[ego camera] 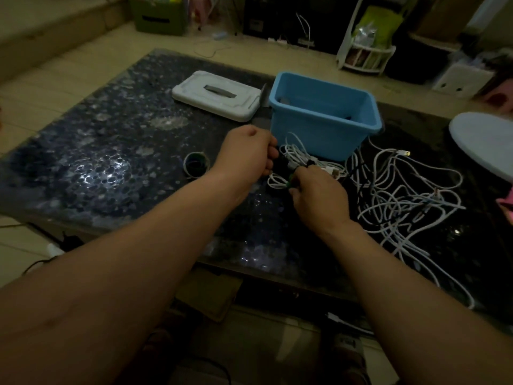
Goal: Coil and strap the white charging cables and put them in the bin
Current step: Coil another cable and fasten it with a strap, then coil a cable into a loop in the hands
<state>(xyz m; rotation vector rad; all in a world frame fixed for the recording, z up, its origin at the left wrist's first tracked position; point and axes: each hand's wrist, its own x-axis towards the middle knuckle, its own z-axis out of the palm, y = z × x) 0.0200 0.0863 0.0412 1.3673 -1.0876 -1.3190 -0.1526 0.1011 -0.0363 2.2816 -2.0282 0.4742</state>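
A coiled white charging cable (298,155) is held between both hands just in front of the blue bin (324,118). My left hand (247,154) grips the coil's left side with curled fingers. My right hand (317,193) pinches a dark strap with a green tip (291,179) against the coil's near side. A tangle of loose white cables (402,195) lies on the table to the right. The bin stands open; something dark lies in its bottom.
The dark patterned glass table (111,162) carries the bin's white lid (216,94) at the back and a small roll of straps (195,163) left of my hands. A white round object (483,140) sits at the right edge. Floor clutter lies beyond.
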